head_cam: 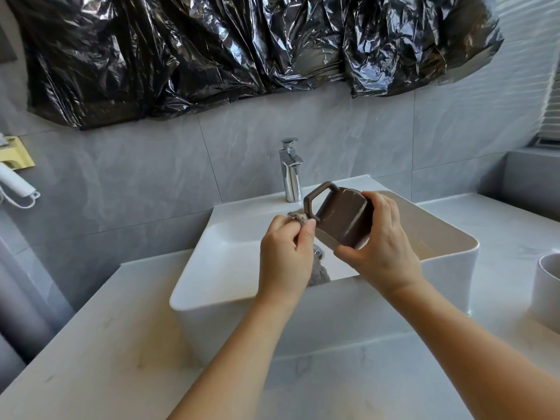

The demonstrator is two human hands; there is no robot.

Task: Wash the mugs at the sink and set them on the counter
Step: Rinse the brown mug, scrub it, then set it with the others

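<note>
Over the white sink (218, 286) my right hand (381, 247) grips a brown mug (342, 219), tilted on its side with its angular handle pointing up and left. My left hand (286, 256) pinches a grey cloth (318, 269) right beside the mug's handle; part of the cloth hangs down below the hand into the basin. The chrome tap (291, 171) stands behind the mug, and no water is seen running from it.
A pale marble counter (106, 344) surrounds the sink on both sides. A white mug (548, 286) stands at the counter's right edge, partly cut off. Black plastic sheeting (242, 47) covers the wall above. A white handset (15, 186) hangs on the left wall.
</note>
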